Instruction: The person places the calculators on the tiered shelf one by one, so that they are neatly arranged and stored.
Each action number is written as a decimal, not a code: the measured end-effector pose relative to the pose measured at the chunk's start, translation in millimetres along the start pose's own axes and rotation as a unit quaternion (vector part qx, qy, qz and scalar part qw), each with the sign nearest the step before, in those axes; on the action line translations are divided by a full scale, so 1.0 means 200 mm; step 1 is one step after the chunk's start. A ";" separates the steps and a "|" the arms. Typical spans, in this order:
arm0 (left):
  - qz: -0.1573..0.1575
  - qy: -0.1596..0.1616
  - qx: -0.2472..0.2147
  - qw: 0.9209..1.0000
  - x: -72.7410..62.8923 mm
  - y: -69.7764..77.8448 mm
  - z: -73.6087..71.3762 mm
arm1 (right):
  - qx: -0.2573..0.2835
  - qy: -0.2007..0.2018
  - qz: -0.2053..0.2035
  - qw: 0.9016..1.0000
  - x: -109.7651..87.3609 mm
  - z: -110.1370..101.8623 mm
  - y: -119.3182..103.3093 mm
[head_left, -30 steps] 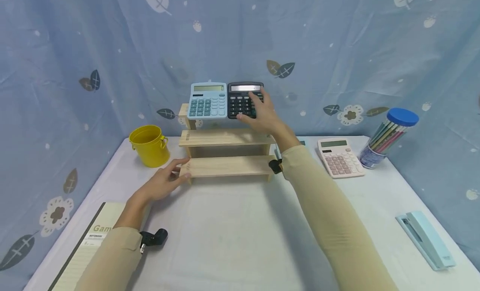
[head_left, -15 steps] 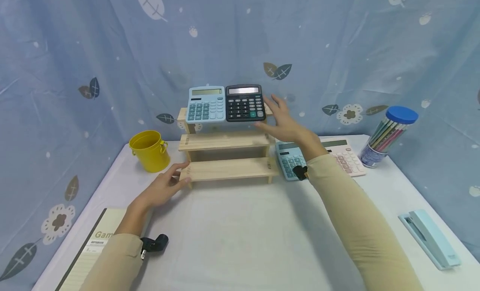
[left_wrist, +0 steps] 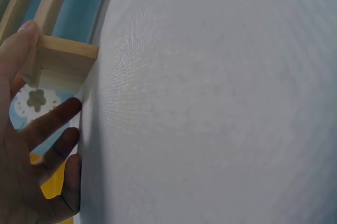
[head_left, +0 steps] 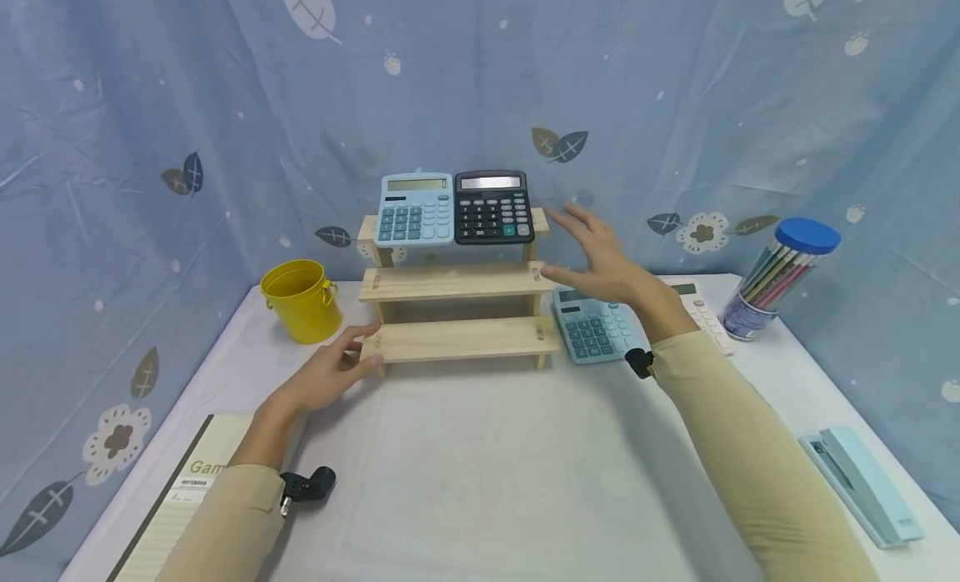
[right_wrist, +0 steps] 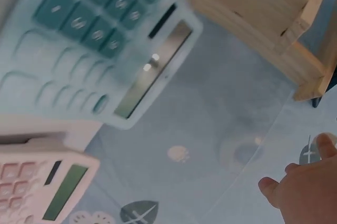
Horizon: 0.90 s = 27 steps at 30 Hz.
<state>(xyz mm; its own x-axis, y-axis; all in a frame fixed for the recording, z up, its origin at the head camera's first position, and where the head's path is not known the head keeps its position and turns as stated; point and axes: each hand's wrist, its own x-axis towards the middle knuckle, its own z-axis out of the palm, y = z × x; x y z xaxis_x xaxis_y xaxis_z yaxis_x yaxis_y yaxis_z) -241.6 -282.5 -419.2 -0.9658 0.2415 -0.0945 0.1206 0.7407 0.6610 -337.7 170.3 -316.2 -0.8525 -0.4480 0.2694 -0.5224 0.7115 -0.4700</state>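
A three-step wooden shelf rack [head_left: 457, 340] stands at the back of the table. My left hand [head_left: 318, 380] holds the left end of its lowest step; in the left wrist view the thumb lies at the front edge of the wooden step [left_wrist: 68, 50], with the other fingers spread below. On the top step a light blue calculator [head_left: 416, 211] and a black calculator [head_left: 493, 208] lean side by side. To the right of the rack, my right hand [head_left: 615, 273] hovers with fingers extended, touching nothing. Beneath it a second light blue calculator [head_left: 592, 328] lies on the table.
A pink calculator [head_left: 708, 319] is partly hidden behind the right forearm. Beyond it stands a blue-lidded tub of pencils [head_left: 776, 278]. A light blue stapler [head_left: 862, 486] lies at front right. On the left are a yellow bucket [head_left: 303, 303] and a notebook [head_left: 176, 490].
My right hand has left the black calculator and moved right, exposing its keys and the second blue calculator on the table. My left hand has stayed on the rack.
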 end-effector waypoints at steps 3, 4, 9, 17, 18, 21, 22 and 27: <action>0.002 0.001 0.002 1.000 0.00 0.00 0.00 | -0.012 0.004 -0.008 1.000 -0.04 -0.01 0.04; 0.005 -0.001 0.002 1.000 0.00 0.00 0.00 | -0.015 0.007 -0.013 1.000 -0.05 -0.01 0.05; 0.006 -0.005 -0.002 1.000 0.00 0.00 0.00 | -0.023 0.010 -0.017 1.000 -0.12 -0.02 0.12; 0.008 -0.002 0.000 1.000 0.00 0.00 -0.01 | -0.011 0.007 0.030 0.999 -0.24 -0.03 0.22; 0.009 -0.001 0.000 1.000 0.00 0.01 -0.01 | -0.009 0.008 0.034 0.999 -0.25 -0.04 0.23; 0.010 -0.002 -0.001 1.000 0.00 0.01 -0.01 | -0.001 0.010 0.034 0.999 -0.28 -0.05 0.26; 0.009 -0.002 -0.001 1.000 0.00 0.00 -0.01 | -0.002 0.010 0.032 0.999 -0.29 -0.05 0.27; 0.009 -0.001 -0.003 1.000 0.01 0.00 0.00 | -0.003 0.014 0.051 0.999 -0.34 -0.07 0.34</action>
<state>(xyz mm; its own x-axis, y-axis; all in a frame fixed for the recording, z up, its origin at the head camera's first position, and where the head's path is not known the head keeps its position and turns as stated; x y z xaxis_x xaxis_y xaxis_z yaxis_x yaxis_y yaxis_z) -243.2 -282.9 -419.2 -0.9628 0.2566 -0.0845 0.1367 0.7324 0.6671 -314.5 256.0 -355.3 -0.9012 -0.3583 0.2439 -0.4334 0.7552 -0.4918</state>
